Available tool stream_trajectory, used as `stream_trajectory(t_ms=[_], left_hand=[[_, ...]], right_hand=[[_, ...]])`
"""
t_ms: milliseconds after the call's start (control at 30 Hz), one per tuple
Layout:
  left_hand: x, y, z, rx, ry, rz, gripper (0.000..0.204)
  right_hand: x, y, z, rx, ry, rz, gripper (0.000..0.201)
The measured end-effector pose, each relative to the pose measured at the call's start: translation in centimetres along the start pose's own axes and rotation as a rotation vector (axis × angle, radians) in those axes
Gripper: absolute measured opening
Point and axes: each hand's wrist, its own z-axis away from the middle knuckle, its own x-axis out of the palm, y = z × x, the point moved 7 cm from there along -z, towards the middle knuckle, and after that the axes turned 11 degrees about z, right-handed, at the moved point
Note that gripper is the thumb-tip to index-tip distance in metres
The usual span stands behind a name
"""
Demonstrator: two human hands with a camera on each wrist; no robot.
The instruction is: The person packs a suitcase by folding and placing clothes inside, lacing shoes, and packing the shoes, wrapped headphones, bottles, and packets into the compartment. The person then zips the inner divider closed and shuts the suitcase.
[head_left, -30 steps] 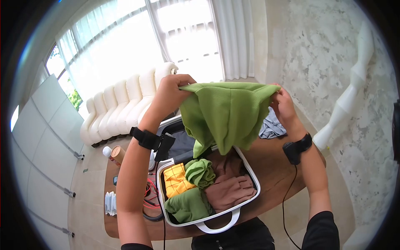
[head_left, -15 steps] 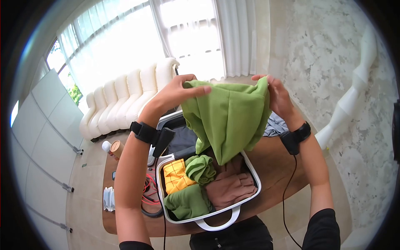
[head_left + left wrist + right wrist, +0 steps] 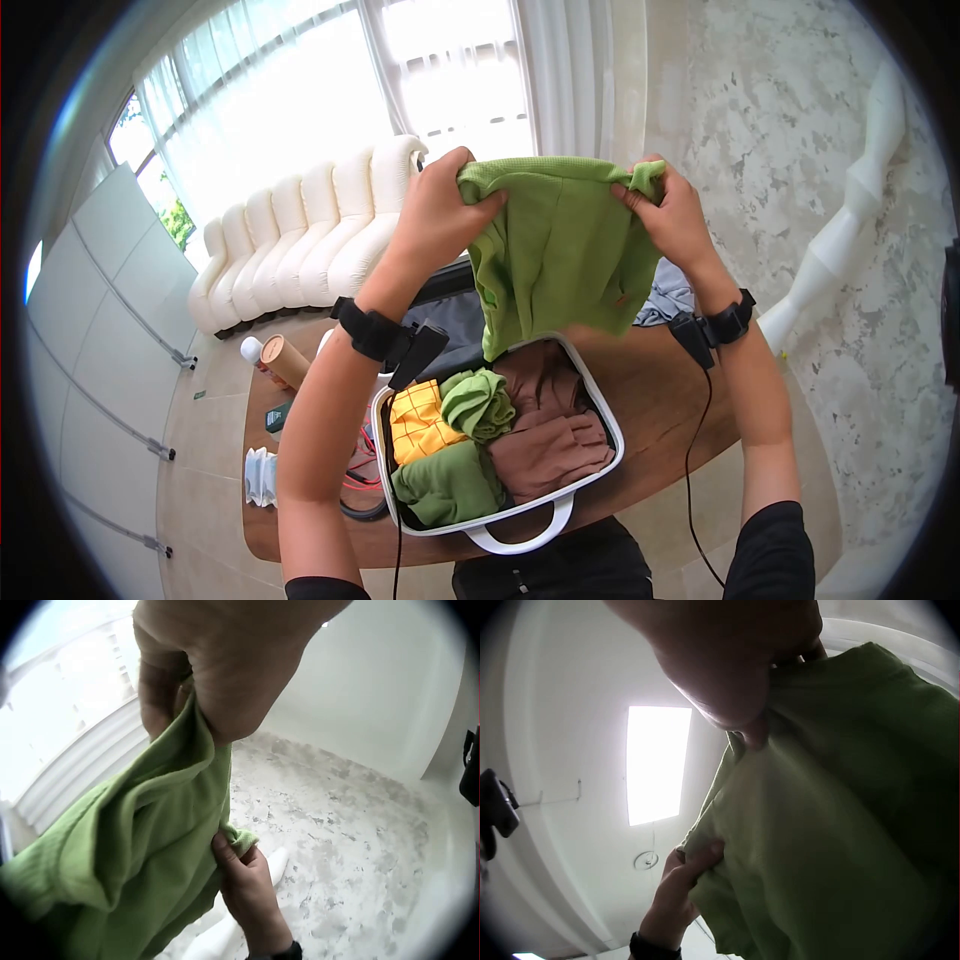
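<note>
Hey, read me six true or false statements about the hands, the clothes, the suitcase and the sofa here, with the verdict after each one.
1. The left hand and the right hand both grip the light green garment. True.
2. The garment lies flat on the floor. False: both hands hold it up in the air.
3. In the suitcase, brown cloth lies to the right of the yellow cloth. True.
4. The yellow cloth is plain. False: dark lines form a grid on it.
5. The suitcase handle points away from the person. False: the handle points toward the person.
6. The sofa is cream-white. True.
</note>
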Motion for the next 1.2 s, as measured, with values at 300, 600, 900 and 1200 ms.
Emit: stream_trajectory(t_ms=[300,600,900,1200], left_hand=[[2.7,3.7,-0.3,-0.05,0.152,-0.015,0.021],[10.2,5.8,0.4,-0.114,-0.01,0.196,0.025],[13.0,4.1,1.0,-0.176,-0.243,0.617,0.034],[12.7,5.0,1.9,0.21,-0.113,0.415,0.016]], right_hand=[[-4.3,-5.0,4.1,0.043,0.246,0.147,0.024],[-1.1,-2.2,7.1,0.171,0.059,-0.328,0.019],[-0.6,-0.7,6.4,0.245,-0.092,-0.783,0.036],[0.2,-2.2,6.3,0.122,-0.098,-0.764,0.057]])
